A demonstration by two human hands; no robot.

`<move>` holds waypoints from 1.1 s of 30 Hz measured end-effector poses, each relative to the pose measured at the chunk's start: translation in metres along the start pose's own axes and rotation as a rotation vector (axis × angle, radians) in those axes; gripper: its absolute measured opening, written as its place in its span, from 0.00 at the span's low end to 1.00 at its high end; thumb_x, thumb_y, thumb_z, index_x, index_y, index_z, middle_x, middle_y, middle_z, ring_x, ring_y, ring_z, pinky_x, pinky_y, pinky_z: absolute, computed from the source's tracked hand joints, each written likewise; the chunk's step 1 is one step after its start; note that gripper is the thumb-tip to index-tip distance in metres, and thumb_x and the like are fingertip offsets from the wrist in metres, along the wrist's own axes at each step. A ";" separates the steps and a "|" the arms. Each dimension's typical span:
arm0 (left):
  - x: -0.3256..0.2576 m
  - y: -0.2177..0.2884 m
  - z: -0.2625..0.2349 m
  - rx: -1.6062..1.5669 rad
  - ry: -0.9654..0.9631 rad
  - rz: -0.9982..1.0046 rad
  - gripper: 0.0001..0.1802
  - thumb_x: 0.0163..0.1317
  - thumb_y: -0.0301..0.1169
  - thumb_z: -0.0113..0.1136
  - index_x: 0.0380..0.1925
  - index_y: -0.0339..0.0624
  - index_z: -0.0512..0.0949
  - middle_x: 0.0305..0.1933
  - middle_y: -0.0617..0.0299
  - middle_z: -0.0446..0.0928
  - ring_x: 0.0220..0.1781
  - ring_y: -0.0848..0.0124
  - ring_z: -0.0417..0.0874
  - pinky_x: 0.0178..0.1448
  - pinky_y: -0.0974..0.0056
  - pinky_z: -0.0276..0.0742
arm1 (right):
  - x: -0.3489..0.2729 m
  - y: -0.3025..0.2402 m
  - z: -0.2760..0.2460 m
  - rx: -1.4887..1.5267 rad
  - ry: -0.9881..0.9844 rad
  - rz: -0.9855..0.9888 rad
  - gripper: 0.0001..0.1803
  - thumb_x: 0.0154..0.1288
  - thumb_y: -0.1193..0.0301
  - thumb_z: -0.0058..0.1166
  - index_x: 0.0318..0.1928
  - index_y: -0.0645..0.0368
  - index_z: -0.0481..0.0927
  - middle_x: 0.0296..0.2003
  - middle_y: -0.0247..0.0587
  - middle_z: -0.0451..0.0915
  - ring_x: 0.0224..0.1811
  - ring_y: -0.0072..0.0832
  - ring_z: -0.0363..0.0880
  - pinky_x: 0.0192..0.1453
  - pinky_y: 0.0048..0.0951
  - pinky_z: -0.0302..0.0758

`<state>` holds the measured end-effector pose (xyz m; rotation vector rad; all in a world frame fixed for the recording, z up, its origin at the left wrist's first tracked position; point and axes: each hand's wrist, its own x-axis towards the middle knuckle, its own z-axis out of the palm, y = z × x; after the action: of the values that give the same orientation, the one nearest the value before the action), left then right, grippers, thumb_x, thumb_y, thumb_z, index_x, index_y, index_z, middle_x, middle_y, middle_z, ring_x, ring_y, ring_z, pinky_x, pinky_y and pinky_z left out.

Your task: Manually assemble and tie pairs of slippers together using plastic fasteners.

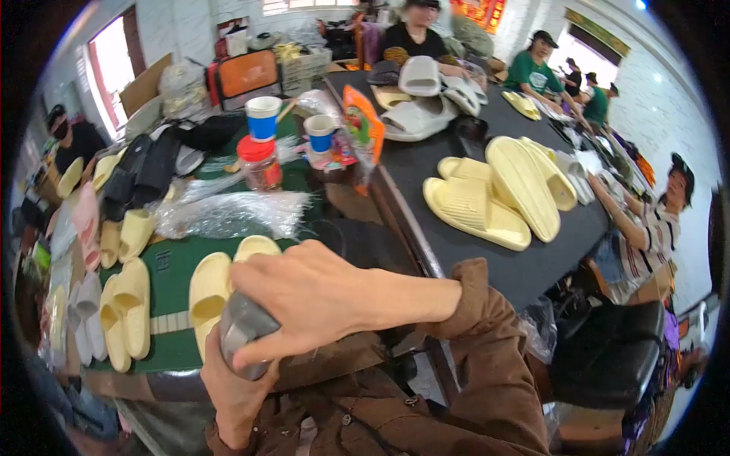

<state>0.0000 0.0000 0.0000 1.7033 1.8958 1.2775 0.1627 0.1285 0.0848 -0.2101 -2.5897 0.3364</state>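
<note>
— Both hands are up close: the right hand (304, 300), in a brown sleeve (487, 357), is wrapped over a grey slipper (245, 328), fingers curled tight round it.

— And the left hand (232, 395)?

— Under it, clasping the same grey slipper from below, over the near edge of the green table (171, 281).

— What's around?

— Pale yellow slippers (213, 285) just behind the knuckles, crinkled plastic bags (228, 213) further back, a red-lidded jar (260, 163), two blue cups (263, 118). More yellow slippers (494, 194) lie on the black table (525, 270), where other people sit.
</note>
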 end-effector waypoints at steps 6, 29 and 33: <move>0.009 -0.019 -0.005 0.379 0.043 0.203 0.46 0.32 0.34 0.77 0.55 0.35 0.66 0.47 0.46 0.75 0.49 0.50 0.77 0.52 0.53 0.74 | 0.007 0.010 -0.003 0.113 -0.198 0.326 0.43 0.58 0.36 0.48 0.45 0.72 0.70 0.28 0.58 0.79 0.32 0.53 0.80 0.36 0.46 0.77; -0.003 -0.018 0.000 0.073 -0.053 0.195 0.40 0.40 0.35 0.69 0.54 0.40 0.62 0.44 0.51 0.71 0.47 0.52 0.76 0.47 0.53 0.74 | 0.011 -0.014 -0.009 0.045 -0.217 0.317 0.36 0.55 0.42 0.53 0.49 0.63 0.71 0.42 0.55 0.75 0.42 0.49 0.76 0.42 0.40 0.71; -0.003 -0.020 0.003 0.142 -0.030 0.228 0.41 0.39 0.35 0.70 0.54 0.40 0.61 0.43 0.51 0.71 0.46 0.52 0.76 0.47 0.53 0.73 | 0.005 -0.008 -0.007 0.053 -0.261 0.412 0.39 0.55 0.39 0.51 0.50 0.63 0.71 0.44 0.58 0.74 0.43 0.50 0.76 0.45 0.39 0.72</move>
<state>-0.0102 0.0006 -0.0182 2.0493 1.8572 1.2110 0.1608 0.1229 0.0952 -0.7294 -2.7756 0.6134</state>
